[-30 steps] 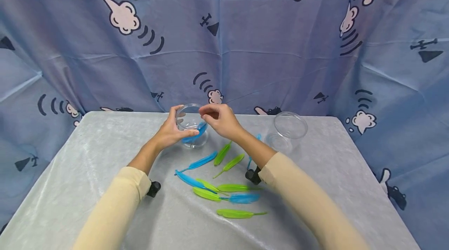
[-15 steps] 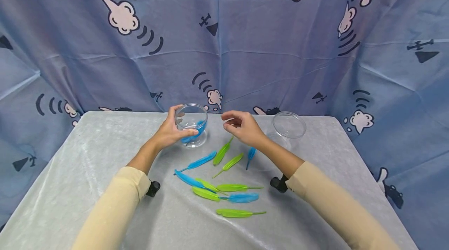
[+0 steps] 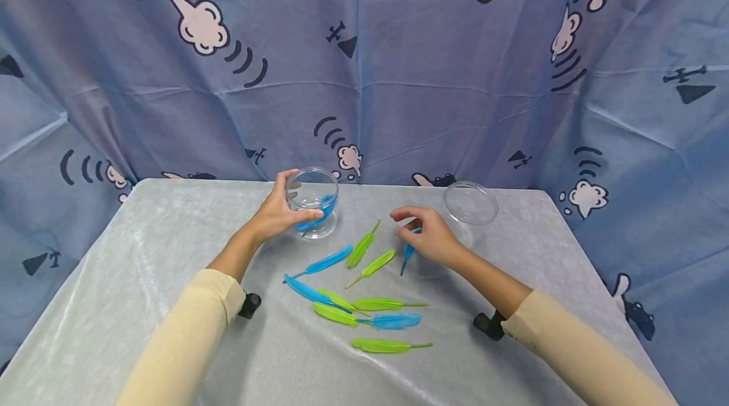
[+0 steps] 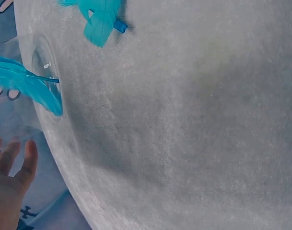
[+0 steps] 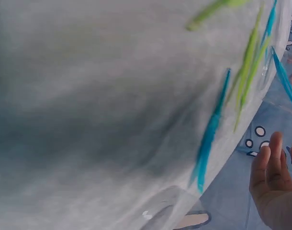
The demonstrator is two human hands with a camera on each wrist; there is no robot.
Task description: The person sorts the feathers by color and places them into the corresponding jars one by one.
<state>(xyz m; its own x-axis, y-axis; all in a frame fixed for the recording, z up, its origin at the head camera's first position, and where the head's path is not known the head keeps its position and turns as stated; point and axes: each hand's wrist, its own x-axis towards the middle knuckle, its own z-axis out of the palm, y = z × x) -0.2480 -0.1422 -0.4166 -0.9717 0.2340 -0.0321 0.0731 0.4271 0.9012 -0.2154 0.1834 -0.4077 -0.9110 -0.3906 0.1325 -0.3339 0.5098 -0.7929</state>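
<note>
My left hand (image 3: 277, 210) grips a clear plastic cup (image 3: 312, 186) around its side, thumb in front and fingers behind. Blue feathers (image 3: 319, 213) lie inside that cup; the left wrist view also has a blue feather (image 4: 28, 81) showing through its wall. My right hand (image 3: 428, 234) hangs above the table, fingers loosely bent and nothing between them. Beneath it in the head view is a single blue feather (image 3: 407, 257), partly covered by the hand. In the right wrist view this blue feather (image 5: 210, 132) lies apart from the fingers (image 5: 275, 163).
A second clear cup (image 3: 471, 203) stands at the back right, just behind my right hand. Several green feathers (image 3: 380, 346) and blue feathers (image 3: 397, 321) are spread over the grey cloth (image 3: 285, 368). A patterned curtain (image 3: 364, 64) hangs behind the table.
My right hand has left the rim of the left cup and moved right and toward me, over the lone blue feather. The left hand and its cup have stayed put.
</note>
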